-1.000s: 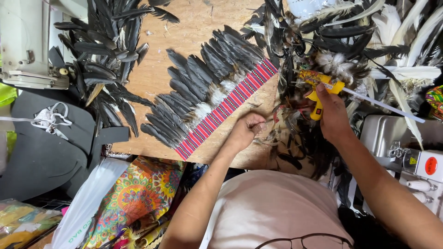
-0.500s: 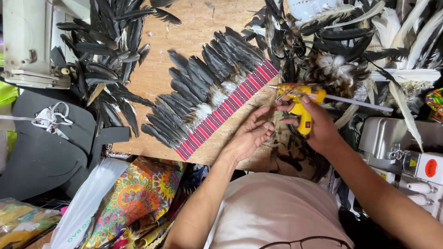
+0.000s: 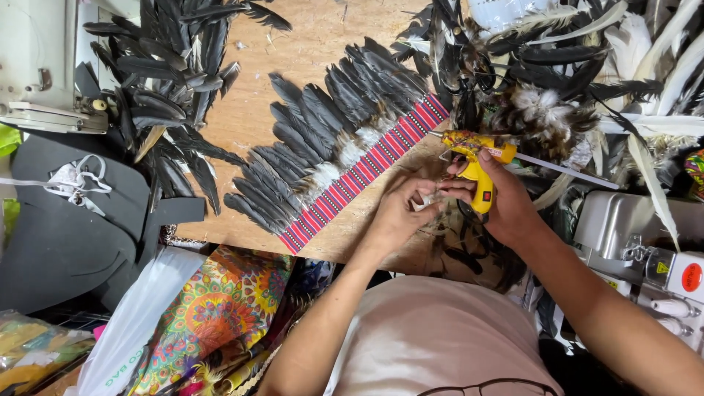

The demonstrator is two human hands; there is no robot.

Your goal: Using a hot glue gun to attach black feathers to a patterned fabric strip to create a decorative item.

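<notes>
My right hand [image 3: 504, 204] grips a yellow glue gun [image 3: 475, 155] with a clear glue stick [image 3: 565, 171] poking out of its back; the nozzle points left, near the striped band's upper end. Close beside it, my left hand [image 3: 400, 214] pinches a small pale feather piece [image 3: 424, 201] between its fingertips. On the wooden board [image 3: 308, 37] lies a red striped band [image 3: 363, 176] running diagonally, with a row of dark grey feathers [image 3: 323, 125] fixed along its upper edge.
Loose dark feathers [image 3: 169, 88] lie at the left, mixed black and white feathers [image 3: 587, 66] at the upper right. A sewing machine [image 3: 44, 66] stands far left, another machine [image 3: 645, 249] at the right. Colourful printed fabric [image 3: 220, 308] and a plastic bag [image 3: 125, 330] lie below.
My right hand has brought the glue gun down and to the left, level with the band's end. My left hand has risen a little towards the gun, holding the small feather piece.
</notes>
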